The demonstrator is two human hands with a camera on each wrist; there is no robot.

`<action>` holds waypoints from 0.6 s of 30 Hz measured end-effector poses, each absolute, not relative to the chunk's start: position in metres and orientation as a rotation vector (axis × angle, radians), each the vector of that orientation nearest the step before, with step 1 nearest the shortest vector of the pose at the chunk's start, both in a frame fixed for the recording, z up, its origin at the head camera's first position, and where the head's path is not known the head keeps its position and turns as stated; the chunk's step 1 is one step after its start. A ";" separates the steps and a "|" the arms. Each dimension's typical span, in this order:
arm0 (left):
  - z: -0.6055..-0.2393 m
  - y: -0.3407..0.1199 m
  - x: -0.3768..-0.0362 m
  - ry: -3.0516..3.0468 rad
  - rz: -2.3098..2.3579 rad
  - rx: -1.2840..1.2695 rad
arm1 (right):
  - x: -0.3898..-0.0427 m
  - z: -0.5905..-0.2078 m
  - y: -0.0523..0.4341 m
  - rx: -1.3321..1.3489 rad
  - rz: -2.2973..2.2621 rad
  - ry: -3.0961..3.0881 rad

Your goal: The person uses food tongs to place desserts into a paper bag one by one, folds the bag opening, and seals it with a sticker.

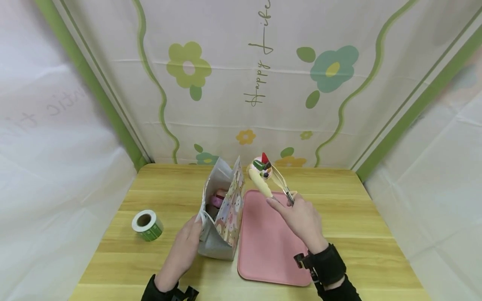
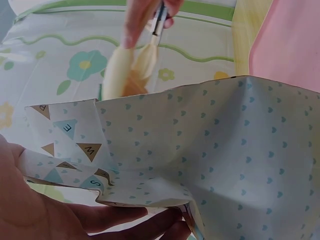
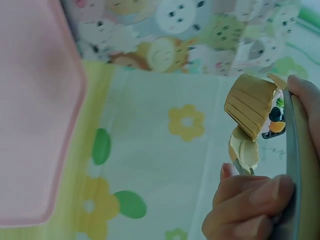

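In the head view my left hand (image 1: 182, 248) grips the near side of a paper bag (image 1: 231, 213), which stands upright with its mouth open. The left wrist view shows thumb and fingers on either side of the bag's wall (image 2: 150, 195). My right hand (image 1: 305, 221) holds tongs (image 1: 260, 184) with cream-coloured tips. Between those tips is a toy-like cupcake (image 3: 250, 102), tilted, with a brown pleated cup and fruit on top. It hangs beyond the bag's patterned side, above the level of the tray. Small pink and purple things (image 1: 217, 200) lie inside the bag.
A pink tray (image 1: 271, 255) lies right of the bag, beneath the right hand. On the table's left stands a roll of green-and-white labels (image 1: 150, 230). A flowered white cloth (image 1: 226, 104) hangs behind the wooden table (image 1: 357, 217), with white cloth at both sides.
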State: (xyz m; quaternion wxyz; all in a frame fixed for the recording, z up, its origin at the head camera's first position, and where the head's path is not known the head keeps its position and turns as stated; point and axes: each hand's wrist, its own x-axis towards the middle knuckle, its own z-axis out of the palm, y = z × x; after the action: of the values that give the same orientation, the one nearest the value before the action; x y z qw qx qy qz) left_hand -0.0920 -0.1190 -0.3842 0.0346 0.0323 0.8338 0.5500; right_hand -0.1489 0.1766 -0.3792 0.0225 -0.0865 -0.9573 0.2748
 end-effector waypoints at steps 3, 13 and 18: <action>-0.384 -0.119 -0.092 2.566 1.703 0.120 | -0.145 -0.371 0.172 -0.247 0.876 -2.944; -0.387 -0.120 -0.094 2.593 1.684 0.093 | -0.137 -0.349 0.161 -0.159 0.890 -2.864; -0.387 -0.120 -0.093 2.606 1.700 0.110 | -0.132 -0.339 0.151 -0.110 0.880 -2.866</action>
State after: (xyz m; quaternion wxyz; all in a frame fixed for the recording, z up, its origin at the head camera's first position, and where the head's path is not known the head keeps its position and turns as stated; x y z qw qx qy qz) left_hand -0.0929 -0.1199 -0.3872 0.0140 0.0353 0.8370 0.5458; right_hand -0.1319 0.1512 -0.3390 0.0706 -0.0366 -0.9529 0.2925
